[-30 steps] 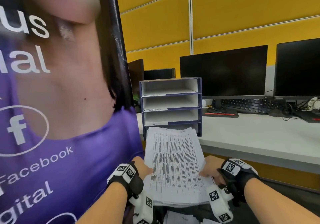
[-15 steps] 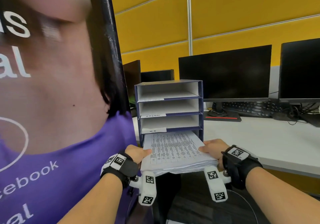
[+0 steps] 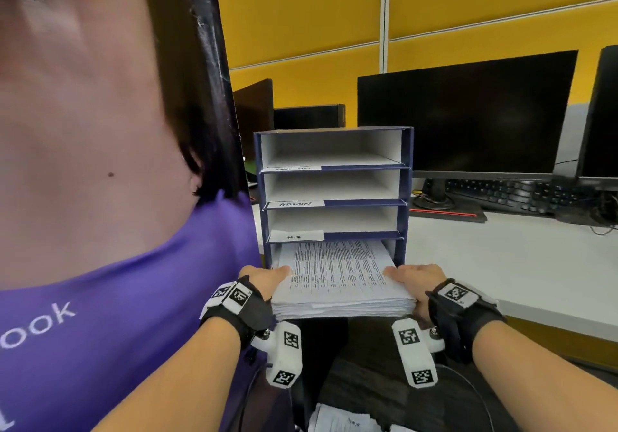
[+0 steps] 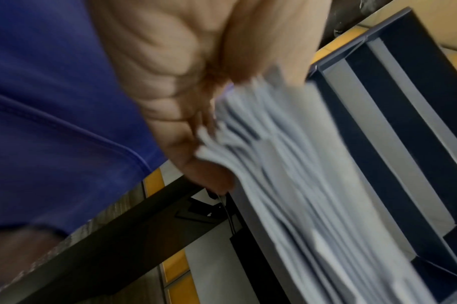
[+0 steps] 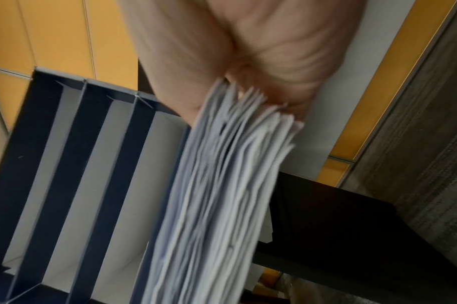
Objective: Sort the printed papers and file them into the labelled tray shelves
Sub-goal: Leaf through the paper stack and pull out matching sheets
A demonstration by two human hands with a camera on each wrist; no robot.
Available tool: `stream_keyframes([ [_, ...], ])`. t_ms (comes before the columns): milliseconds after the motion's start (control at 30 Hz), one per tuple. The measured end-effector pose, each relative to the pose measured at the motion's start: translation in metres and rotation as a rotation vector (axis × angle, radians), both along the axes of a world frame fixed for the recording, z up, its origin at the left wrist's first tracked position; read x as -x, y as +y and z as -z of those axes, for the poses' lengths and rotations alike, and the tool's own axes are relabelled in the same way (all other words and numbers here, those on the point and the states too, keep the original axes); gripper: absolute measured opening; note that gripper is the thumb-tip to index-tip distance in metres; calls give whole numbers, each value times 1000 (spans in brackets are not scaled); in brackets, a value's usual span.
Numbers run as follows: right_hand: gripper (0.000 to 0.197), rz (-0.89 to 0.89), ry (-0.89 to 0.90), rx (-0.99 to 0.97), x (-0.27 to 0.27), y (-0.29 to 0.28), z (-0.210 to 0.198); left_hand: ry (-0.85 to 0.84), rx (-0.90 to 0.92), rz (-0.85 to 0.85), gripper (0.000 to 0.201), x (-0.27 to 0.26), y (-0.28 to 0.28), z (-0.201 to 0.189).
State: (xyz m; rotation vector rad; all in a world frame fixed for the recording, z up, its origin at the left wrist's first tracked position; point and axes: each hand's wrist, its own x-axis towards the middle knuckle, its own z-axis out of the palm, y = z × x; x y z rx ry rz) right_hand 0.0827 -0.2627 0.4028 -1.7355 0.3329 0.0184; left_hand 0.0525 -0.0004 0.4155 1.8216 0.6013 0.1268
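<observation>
A thick stack of printed papers lies flat, its far half inside the bottom shelf of the blue tray unit on the white desk. My left hand grips the stack's left edge and my right hand grips its right edge, thumbs on top. The upper three shelves look empty; two carry labels reading ADMIN and H.R. In the left wrist view the hand clamps the fanned sheet edges beside the tray. The right wrist view shows the same: hand, papers, tray.
A tall printed banner with a purple shirt picture stands close on the left. Dark monitors and a keyboard sit on the white desk to the right. More printed sheets lie low near my lap.
Both hands have carried the stack up and forward from my lap, and its far end has gone into the bottom shelf. The view has moved closer to the tray unit.
</observation>
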Motion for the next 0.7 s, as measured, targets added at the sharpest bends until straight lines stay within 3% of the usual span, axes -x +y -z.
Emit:
stream_keyframes([
  [33,28,13,15,-62,5,-1,1,-23,118,7,50,3,2,5],
  [100,31,7,45,-166,15,-4,-1,-46,181,84,62,16,3,8],
  [200,38,-88,52,-240,35,-13,-8,-12,261,179,40,39,5,3],
  [267,48,-177,38,-197,46,-19,-13,8,186,237,53,51,5,-2],
  [400,93,-353,-23,292,55,-23,-13,34,-83,349,81,63,17,-3],
  [500,112,-388,-150,781,59,-16,-14,-12,-440,408,101,69,16,-4],
  [600,103,-363,-372,1176,66,-6,-21,-186,-759,372,97,66,10,-6],
  [700,81,-455,-571,1363,69,3,-28,-265,-1028,446,84,63,-1,-12],
])
